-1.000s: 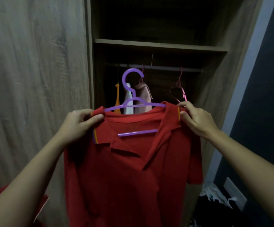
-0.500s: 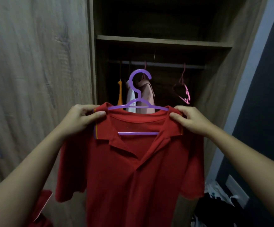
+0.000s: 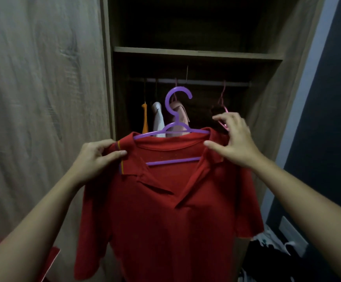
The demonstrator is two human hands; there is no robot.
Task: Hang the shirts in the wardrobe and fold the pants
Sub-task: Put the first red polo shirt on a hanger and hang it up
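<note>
Head view looks into an open wardrobe [image 3: 267, 98], where a red polo shirt [image 3: 161, 210] sits on a purple hanger [image 3: 176, 119] held up in the air in front of the opening. The hanger's hook stands upright below the rail [image 3: 202, 82] and is not on it. The shirt's collar is spread open, so the hanger's lower bar shows across the neck, and the body and both short sleeves hang straight down.

The left grip [image 3: 96, 159] pinches the shirt's left shoulder at the collar edge, thumb on the front and curled fingers behind the cloth. The right grip [image 3: 234, 143] is released: its fingers are spread and relaxed above the shirt's right shoulder, the thumb reaching towards the collar. Whether the palm touches the cloth cannot be told.

On the left part of the rail, behind the hanger, hang an orange garment [image 3: 144, 119], a white one [image 3: 158, 121] and a pink one [image 3: 182, 110], close together. Near the rail's right end hangs a pink hanger [image 3: 223, 98], partly hidden by the right fingers. A shelf [image 3: 196, 53] crosses the wardrobe above the rail, and the space above it is dark. The wooden door [image 3: 43, 98] fills the left side. Dark and light clothes [image 3: 267, 251] lie on the floor at lower right.
</note>
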